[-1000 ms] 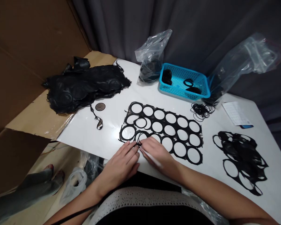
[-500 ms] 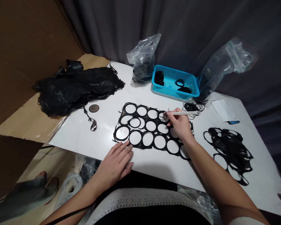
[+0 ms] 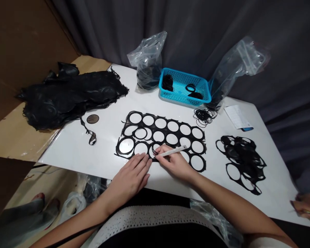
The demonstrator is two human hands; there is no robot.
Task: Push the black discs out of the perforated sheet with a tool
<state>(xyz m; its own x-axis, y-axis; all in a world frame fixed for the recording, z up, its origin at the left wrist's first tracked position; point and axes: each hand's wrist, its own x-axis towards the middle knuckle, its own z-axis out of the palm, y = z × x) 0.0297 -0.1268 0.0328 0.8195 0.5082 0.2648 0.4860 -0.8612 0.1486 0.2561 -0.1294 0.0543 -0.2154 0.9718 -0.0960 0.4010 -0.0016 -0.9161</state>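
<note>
A black rubber sheet (image 3: 178, 133) with rows of round holes lies flat on the white table. My left hand (image 3: 131, 175) is flat with fingers stretched out, its fingertips on the sheet's near edge. Just right of it, my right hand (image 3: 176, 164) pinches a white pen-shaped tool (image 3: 174, 151) over the bottom row. A thin black ring shows by the right fingertips, around one hole; whether it is loose cannot be made out. Another black ring (image 3: 146, 133) lies across holes in the middle row. The tool's tip is hidden by my fingers.
Behind stand a blue basket (image 3: 184, 100) holding black rings and two clear bags (image 3: 148, 74). Thin rings (image 3: 204, 117) lie in a heap. Sheet scraps (image 3: 241, 158) are at right, a black rubber pile (image 3: 72, 98) at left. Another person's hand (image 3: 308, 205) is at the right edge.
My right hand has moved with the tool from the sheet's top row down and left to the bottom row, near my left hand. The view has shifted slightly; another person's hand shows more.
</note>
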